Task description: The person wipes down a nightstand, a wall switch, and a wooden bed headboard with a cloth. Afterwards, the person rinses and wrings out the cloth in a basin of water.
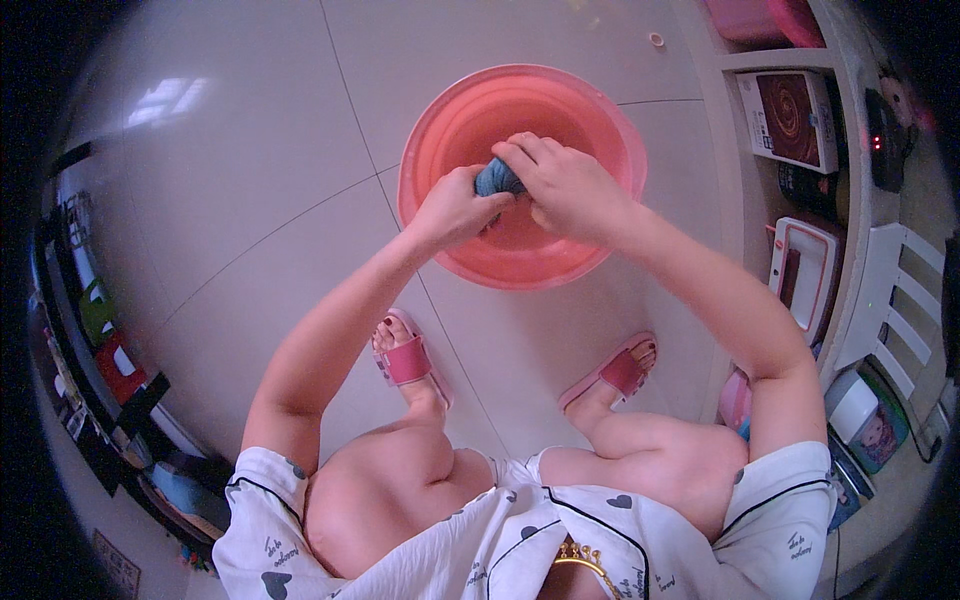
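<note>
Both of my hands are closed around a bunched blue-grey cloth (497,179), held over a round pink-orange basin (520,276). My left hand (458,208) grips the cloth from its left side, the thumb pointing toward the right hand. My right hand (565,185) wraps it from above and the right, fingers curled over the top. Some of the cloth is hidden behind my fingers. A dark bit hangs below, near the left thumb. The basin stands on the tiled floor in front of my feet; I cannot tell how much water is in it.
Pink slippers (405,360) are on my feet, just short of the basin. Along the right runs a white shelf unit (715,100) holding a box (790,120) and a white-and-red frame-like item (803,275). A small ring (656,40) lies on the floor beyond the basin. Dark furniture lines the left edge.
</note>
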`<control>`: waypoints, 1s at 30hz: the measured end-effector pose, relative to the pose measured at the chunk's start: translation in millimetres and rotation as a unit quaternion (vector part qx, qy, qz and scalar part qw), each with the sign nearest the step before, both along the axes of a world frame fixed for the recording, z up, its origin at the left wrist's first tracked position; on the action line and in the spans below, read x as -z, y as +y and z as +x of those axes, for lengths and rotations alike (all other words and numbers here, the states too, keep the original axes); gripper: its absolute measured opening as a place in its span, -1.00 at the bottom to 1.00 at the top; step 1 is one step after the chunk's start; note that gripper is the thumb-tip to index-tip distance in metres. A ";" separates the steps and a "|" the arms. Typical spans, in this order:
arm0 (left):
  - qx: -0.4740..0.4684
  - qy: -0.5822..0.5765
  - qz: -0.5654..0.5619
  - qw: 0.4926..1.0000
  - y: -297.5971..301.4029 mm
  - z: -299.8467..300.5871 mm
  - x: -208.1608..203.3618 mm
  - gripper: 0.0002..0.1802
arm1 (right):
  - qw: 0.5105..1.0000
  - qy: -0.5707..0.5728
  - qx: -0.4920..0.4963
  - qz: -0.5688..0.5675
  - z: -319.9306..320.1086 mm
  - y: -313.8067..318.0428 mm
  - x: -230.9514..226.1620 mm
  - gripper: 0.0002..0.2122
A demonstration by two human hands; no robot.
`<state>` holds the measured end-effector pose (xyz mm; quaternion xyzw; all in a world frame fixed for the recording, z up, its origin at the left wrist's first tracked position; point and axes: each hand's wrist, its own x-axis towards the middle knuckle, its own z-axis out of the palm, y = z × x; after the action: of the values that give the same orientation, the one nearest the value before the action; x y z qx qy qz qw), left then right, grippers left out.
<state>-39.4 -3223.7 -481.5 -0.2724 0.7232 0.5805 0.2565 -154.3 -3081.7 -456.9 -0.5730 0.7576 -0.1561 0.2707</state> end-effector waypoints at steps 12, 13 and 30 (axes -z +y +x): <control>-0.036 -0.199 0.464 0.863 -1.6 -14.2 -28.6 -0.80 | 0.955 0.068 -0.058 -0.282 -9.4 14.1 18.6 -0.65; -0.011 -0.200 0.465 0.863 -1.0 -14.1 -27.7 -0.77 | 0.947 0.074 -0.088 -0.299 -12.2 13.1 16.1 -0.71; 0.285 0.034 -0.042 0.957 7.3 -31.4 8.8 -0.81 | 0.985 0.118 -0.059 0.111 -13.9 -4.1 -7.7 -0.92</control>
<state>-70.7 -3216.3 -490.3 -0.0454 0.8026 0.4614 0.3753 -168.1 -3085.8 -449.3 -0.5974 0.7618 0.0143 0.2502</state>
